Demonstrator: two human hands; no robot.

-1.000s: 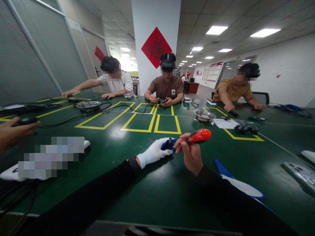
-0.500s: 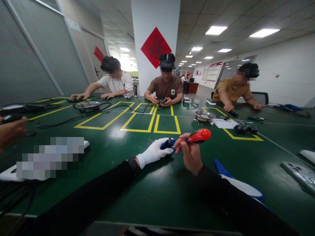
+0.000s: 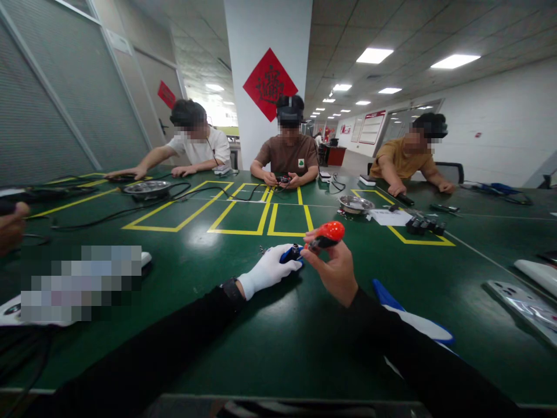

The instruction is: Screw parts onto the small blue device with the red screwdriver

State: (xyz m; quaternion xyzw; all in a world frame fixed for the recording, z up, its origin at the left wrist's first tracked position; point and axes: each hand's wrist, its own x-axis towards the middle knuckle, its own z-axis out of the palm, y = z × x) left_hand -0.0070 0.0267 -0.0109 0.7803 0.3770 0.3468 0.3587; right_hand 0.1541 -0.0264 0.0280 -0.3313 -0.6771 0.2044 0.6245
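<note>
My left hand [image 3: 272, 268] wears a white glove with blue on the palm side. Its fingers are closed around a small black part with a metal end [image 3: 296, 248]; most of that part is hidden. Bare, my right hand [image 3: 337, 268] grips a screwdriver with a red and black handle [image 3: 331, 233], tilted with the rounded end up to the right. The screwdriver's tip is hidden near the left fingers, so contact with the black part cannot be made out. Some tiny metal pieces [image 3: 263, 251] lie just beyond the left glove.
A loose blue-and-white glove [image 3: 413, 319] lies right of my right forearm, with a phone [image 3: 522, 307] further right. A metal bowl [image 3: 357, 204], paper [image 3: 389, 217] and black parts [image 3: 425, 225] lie beyond. Co-workers sit across; another hand [image 3: 13, 229] shows at left.
My right hand has brought the screwdriver closer to my left hand, and its handle now tilts up more steeply. The left hand keeps its hold. The whole view has shifted slightly.
</note>
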